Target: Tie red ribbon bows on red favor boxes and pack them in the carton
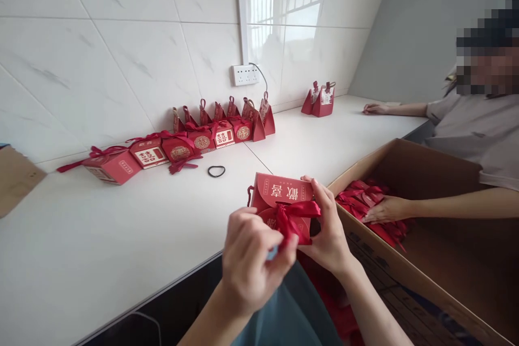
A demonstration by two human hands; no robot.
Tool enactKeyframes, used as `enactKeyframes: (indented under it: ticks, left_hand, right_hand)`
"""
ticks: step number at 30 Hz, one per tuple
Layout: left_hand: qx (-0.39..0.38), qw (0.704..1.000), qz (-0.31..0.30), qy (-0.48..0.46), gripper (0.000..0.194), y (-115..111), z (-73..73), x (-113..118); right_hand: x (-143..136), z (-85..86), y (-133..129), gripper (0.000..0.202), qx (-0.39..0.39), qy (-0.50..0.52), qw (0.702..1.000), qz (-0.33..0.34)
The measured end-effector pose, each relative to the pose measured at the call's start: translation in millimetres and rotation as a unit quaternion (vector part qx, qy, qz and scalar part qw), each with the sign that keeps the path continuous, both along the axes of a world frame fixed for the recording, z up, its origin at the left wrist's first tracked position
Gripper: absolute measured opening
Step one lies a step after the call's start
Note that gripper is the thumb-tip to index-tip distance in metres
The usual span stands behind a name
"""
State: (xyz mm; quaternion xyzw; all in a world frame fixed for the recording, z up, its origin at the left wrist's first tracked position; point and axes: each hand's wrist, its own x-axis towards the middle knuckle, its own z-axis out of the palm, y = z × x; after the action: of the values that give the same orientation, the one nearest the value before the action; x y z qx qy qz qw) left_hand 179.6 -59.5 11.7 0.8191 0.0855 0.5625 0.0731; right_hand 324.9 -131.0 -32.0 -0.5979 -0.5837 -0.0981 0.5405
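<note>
A red gift box (279,190) with pale printed characters is held in front of me, above the counter's front edge. My right hand (330,230) grips its right side, fingers behind and thumb near the lower corner. A glossy red ribbon (302,210) is looped in a bow on the box. My left hand (253,254) is closed at the box's lower left, thumb and forefinger pinching a ribbon end. A dark red cord loop sticks out at the box's left corner. The box's underside is hidden.
Several red gift boxes (152,152) line the white counter (101,243) along the tiled wall, with two more (324,101) farther right. A black elastic band (216,171) lies nearby. At right, another person's hand (387,209) reaches into a cardboard carton (441,173) with red ribboned pieces.
</note>
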Motion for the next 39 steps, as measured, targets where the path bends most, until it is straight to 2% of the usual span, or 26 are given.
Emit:
enactKeyframes:
  ticks: [3, 5, 7, 8, 10, 11, 13, 16, 18, 19, 21, 27, 29, 30, 32, 36, 39]
  left_hand:
    - [-0.112, 0.991, 0.071, 0.033, 0.017, 24, -5.1, 3]
    - [-0.196, 0.966, 0.12, 0.117, 0.022, 43, -13.1, 10]
    - [-0.249, 0.938, 0.112, 0.212, 0.024, 57, -24.2, 23]
    - [-0.257, 0.93, 0.091, 0.247, 0.023, 62, -30.7, 31]
    - [-0.248, 0.927, 0.043, 0.279, 0.021, 67, -45.2, 49]
    - [-0.237, 0.929, 0.024, 0.284, 0.021, 68, -53.1, 59]
    - [-0.212, 0.934, 0.003, 0.288, 0.028, 68, -70.1, 77]
    - [-0.152, 0.94, 0.014, 0.306, 0.035, 71, -94.5, 96]
    - [-0.099, 0.941, 0.03, 0.323, 0.035, 72, -106.2, 101]
    - [-0.075, 0.94, 0.035, 0.33, 0.035, 73, -109.9, 101]
    - [-0.048, 0.939, 0.039, 0.337, 0.036, 74, -113.5, 100]
    - [-0.034, 0.938, 0.05, 0.342, 0.038, 73, -113.2, 97]
    - [-0.03, 0.937, 0.052, 0.344, 0.038, 74, -114.8, 97]
    - [-0.03, 0.938, 0.051, 0.342, 0.038, 75, -115.6, 96]
    - [-0.035, 0.943, 0.044, 0.327, 0.037, 75, -115.1, 96]
    - [-0.038, 0.966, -0.011, 0.255, 0.034, 56, -100.6, 101]
    - [-0.011, 0.969, -0.101, 0.226, 0.038, 25, -86.4, 116]
  right_hand:
    - [11, 4.0, -23, 0.094, -0.007, -0.067, 0.995, -0.075]
    - [20, 6.9, -45, 0.092, -0.001, -0.11, 0.986, -0.124]
    - [30, 8.6, -69, 0.089, 0.009, -0.079, 0.981, -0.177]
    - [35, 9.0, -81, 0.086, 0.014, -0.017, 0.98, -0.2]
    - [44, 8.6, -102, 0.07, 0.035, 0.18, 0.959, -0.215]
    - [49, 8.3, -110, 0.059, 0.05, 0.29, 0.934, -0.203]
    - [57, 7.9, -123, 0.043, 0.075, 0.473, 0.866, -0.147]
    - [67, 9.3, -137, 0.04, 0.076, 0.643, 0.759, -0.069]
    - [72, 11.0, -145, 0.038, 0.078, 0.702, 0.706, -0.038]
    - [74, 11.9, -148, 0.037, 0.082, 0.718, 0.691, -0.029]
    - [78, 14.2, -154, 0.037, 0.092, 0.73, 0.677, -0.02]
    - [86, 23.8, -163, 0.028, 0.111, 0.756, 0.645, -0.025]
    - [92, 25.2, -168, 0.03, 0.107, 0.745, 0.655, -0.064]
    - [96, 25.2, -171, 0.033, 0.105, 0.728, 0.671, -0.093]
    - [108, 24.2, -180, 0.042, 0.095, 0.666, 0.72, -0.167]
    - [140, 20.7, -200, 0.065, 0.018, 0.444, 0.83, -0.337]
    - [162, 16.8, -210, 0.073, -0.082, 0.249, 0.877, -0.402]
